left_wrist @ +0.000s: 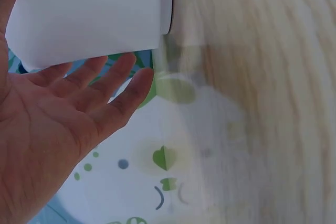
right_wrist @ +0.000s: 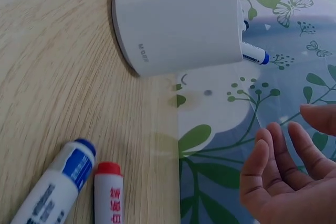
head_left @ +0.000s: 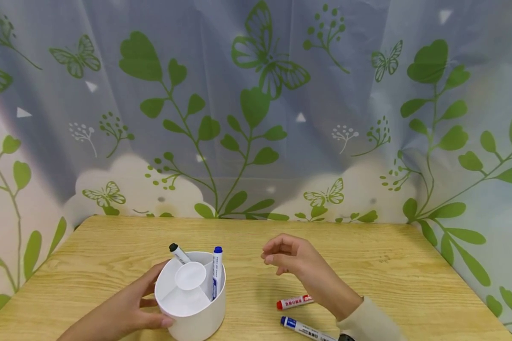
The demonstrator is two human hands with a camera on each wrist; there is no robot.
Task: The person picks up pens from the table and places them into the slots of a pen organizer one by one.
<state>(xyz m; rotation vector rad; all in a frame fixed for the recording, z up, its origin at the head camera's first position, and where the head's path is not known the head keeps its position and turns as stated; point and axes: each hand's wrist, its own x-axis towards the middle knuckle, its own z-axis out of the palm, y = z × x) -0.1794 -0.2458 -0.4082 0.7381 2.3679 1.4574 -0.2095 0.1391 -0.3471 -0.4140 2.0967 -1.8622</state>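
A white pen holder [head_left: 205,318] with inner dividers and a round middle cup stands at front left. My left hand [head_left: 125,303] grips its left side, thumb at the front and fingers toward the back; in the left wrist view the fingers [left_wrist: 118,100] lie along its white wall. A black-capped marker [head_left: 180,254] and a blue-capped marker [head_left: 216,274] lean in separate compartments. My right hand [head_left: 300,263] hovers over the table to the right, fingers loosely bent, holding nothing. Below it lie a red marker [head_left: 294,302] and another blue-capped marker [head_left: 307,329], partly hidden by the wrist.
The wood-grain table [head_left: 367,255] extends back to a curtain [head_left: 222,156] printed with green leaves and butterflies, which also hangs along both sides. In the right wrist view, the two loose markers lie side by side, apart from the holder.
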